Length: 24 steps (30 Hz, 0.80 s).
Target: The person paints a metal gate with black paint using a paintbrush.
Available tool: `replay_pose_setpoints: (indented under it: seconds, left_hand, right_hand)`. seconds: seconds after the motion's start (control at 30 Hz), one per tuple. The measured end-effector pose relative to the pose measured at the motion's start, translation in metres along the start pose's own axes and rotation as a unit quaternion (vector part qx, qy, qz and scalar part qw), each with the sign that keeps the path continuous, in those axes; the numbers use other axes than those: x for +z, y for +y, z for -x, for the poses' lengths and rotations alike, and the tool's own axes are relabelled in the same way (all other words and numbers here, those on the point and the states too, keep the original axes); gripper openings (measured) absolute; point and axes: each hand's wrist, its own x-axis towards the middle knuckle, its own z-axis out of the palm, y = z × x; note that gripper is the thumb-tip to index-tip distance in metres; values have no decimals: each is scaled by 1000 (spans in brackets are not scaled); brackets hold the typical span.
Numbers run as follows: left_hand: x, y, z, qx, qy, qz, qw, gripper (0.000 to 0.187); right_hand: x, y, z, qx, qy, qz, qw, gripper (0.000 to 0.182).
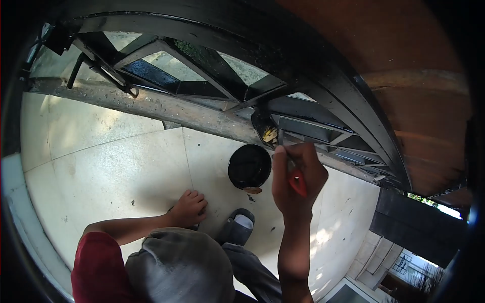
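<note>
My right hand [302, 174] is closed round a brush with a red handle [298, 183]. The dark-coated brush head [264, 126], with some yellowish patches, touches or nearly touches the lower part of a black metal gate [245, 96]. Just left of that hand, a round container of black paint [249, 165] stands on the pale tiles, with a brownish flat piece [252, 190] at its lower edge. Down by my foot, my left hand [189, 208] has its fingers bent close together; what lies under them, if anything, is hidden.
A sandal [237, 230] on my foot rests on the tiled floor [116, 166]. Along the gate's base runs a rough concrete ledge [166, 107]. A black bolt handle [103, 73] sticks out at the upper left. Brown panelling [399, 55] fills the upper right.
</note>
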Motion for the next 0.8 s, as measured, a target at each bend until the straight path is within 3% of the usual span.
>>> replay_pose_setpoints:
  seconds: [0.07,0.2,0.27,0.3,0.47,0.53,0.57,0.67,0.8]
  left_hand:
    - [8,-4,2,-4,-3,-15,1000,25]
    - [19,-10,3,14,21,-37,999,28]
    - [13,-9,1,7,9,-51,999,29]
    - [14,-8,3,5,14,-35,999,28]
    - [3,-1,-2,7,36,0,999,24]
    - [5,-1,1,-2,41,9,999,24]
    - [5,0,1,-1,40,12,999,24]
    - [3,2,-1,-5,45,16,999,22]
    - [-2,3,0,-25,46,60,997,21]
  right_hand:
    - [3,0,-2,11,23,-2,1000,13]
    - [12,1,-4,-67,45,48,996,12]
    - [9,-5,-1,50,49,-16,997,12]
    - [13,-5,-3,47,80,-22,995,13]
    - [17,-14,4,55,49,34,997,11]
    - [12,-21,10,182,91,-91,975,11]
    - [17,-7,12,91,135,-28,986,12]
    - [21,0,13,37,134,1,990,15]
    - [6,-22,18,66,164,-5,984,20]
